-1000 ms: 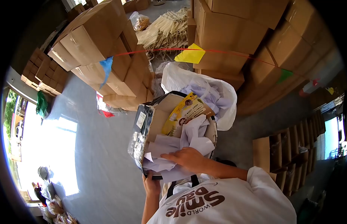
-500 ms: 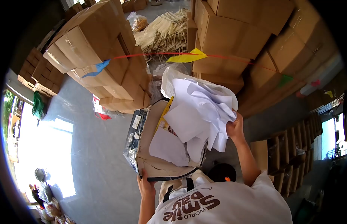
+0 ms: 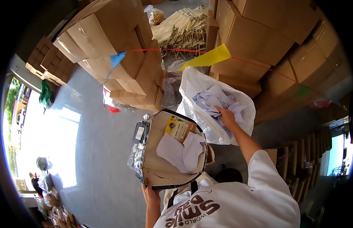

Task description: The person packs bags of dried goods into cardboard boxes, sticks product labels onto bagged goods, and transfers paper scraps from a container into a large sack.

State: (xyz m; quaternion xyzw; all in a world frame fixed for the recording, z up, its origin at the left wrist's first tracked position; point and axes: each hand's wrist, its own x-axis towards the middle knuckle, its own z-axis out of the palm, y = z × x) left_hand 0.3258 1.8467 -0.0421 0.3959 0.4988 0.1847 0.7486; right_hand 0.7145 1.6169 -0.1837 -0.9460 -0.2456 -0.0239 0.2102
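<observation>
My left hand [image 3: 150,193] grips the near edge of a worn cardboard box [image 3: 155,175], which tilts in front of me. Inside it lie white paper sheets [image 3: 170,150] and a yellow printed card [image 3: 180,128]. Beyond the box, to the right, stands a white plastic sack [image 3: 189,89] with its mouth wide. Crumpled white paper [image 3: 208,98] fills the part of it that I can see. My right hand [image 3: 226,117] reaches over the sack's rim onto this paper, a finger stretched out; its other fingers are partly hidden.
Stacked cartons rise on the left [image 3: 123,72] and right [image 3: 252,38]. A red string with a yellow flag [image 3: 210,57] crosses above the sack. Behind lies a heap of pale thin sticks [image 3: 182,30]. A dark round object [image 3: 229,175] sits near my legs.
My right hand has moved the bundle of large white sheets from above the box into the sack and let it go. Fewer sheets are in the box, and the yellow card shows more.
</observation>
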